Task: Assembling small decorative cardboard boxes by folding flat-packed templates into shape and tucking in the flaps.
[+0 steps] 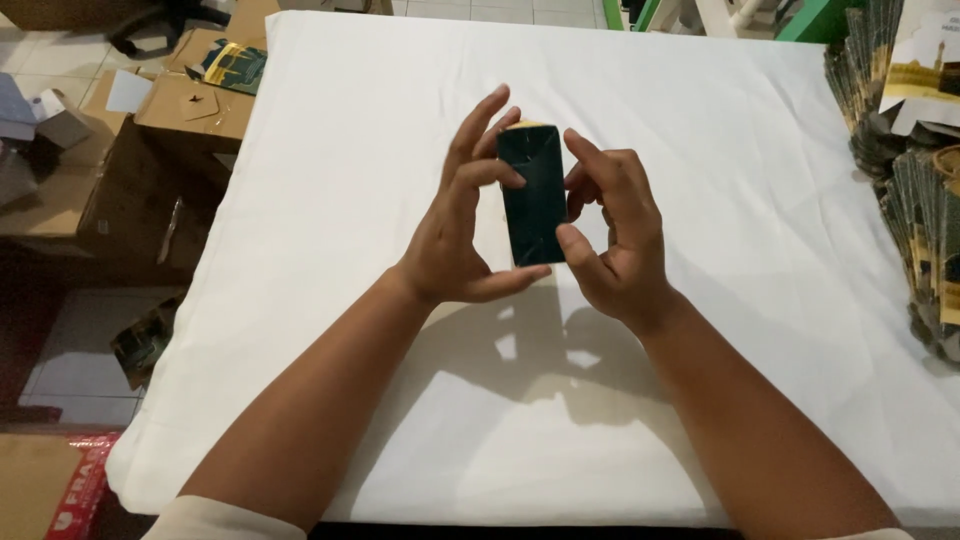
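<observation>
Brown cardboard cartons [190, 105] lie at ten o'clock beside the white-clothed table [330, 330]. At centre, the left hand [460, 230] and right hand [610, 235] pinch a slim dark green rectangular box [532, 195] between thumbs and curled fingers, above the cloth. Stacked flat printed box blanks [915, 170] fan at three o'clock.

small dark green box [532, 195]: flat, upright, gold trim at top edge, held mid-air above bench centre.
</observation>
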